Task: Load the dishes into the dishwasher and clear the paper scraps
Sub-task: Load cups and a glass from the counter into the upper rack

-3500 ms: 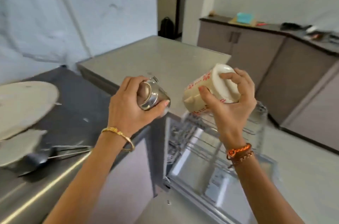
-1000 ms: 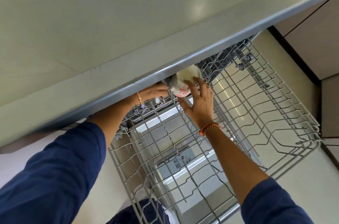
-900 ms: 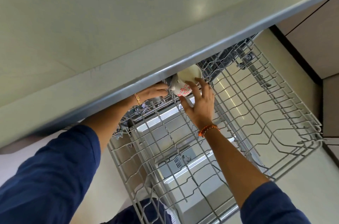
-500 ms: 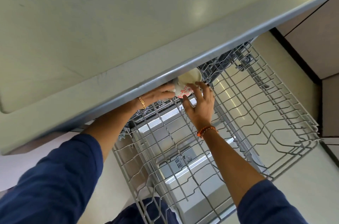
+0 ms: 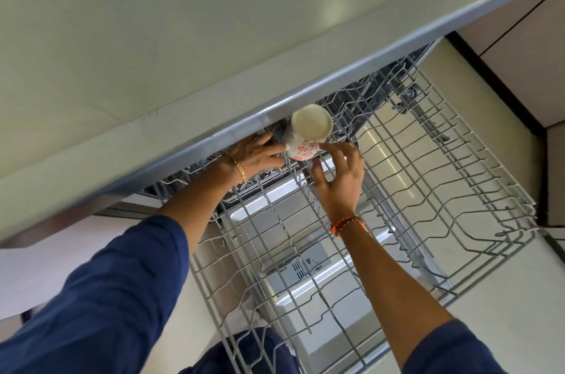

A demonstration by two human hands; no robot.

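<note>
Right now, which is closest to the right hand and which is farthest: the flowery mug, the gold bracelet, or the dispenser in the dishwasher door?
From the right hand:
1. Flowery mug, just above the fingertips.
2. Gold bracelet, left, on the other wrist.
3. Dispenser, below, beneath the rack wires.

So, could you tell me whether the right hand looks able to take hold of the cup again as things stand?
Probably yes: the right hand is open just beside the upturned cup in the rack, with nothing between them.

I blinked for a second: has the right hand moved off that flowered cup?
Yes. The right hand has drawn back from the flowered cup, toward the front of the wire rack; the cup stands there unheld.
</note>
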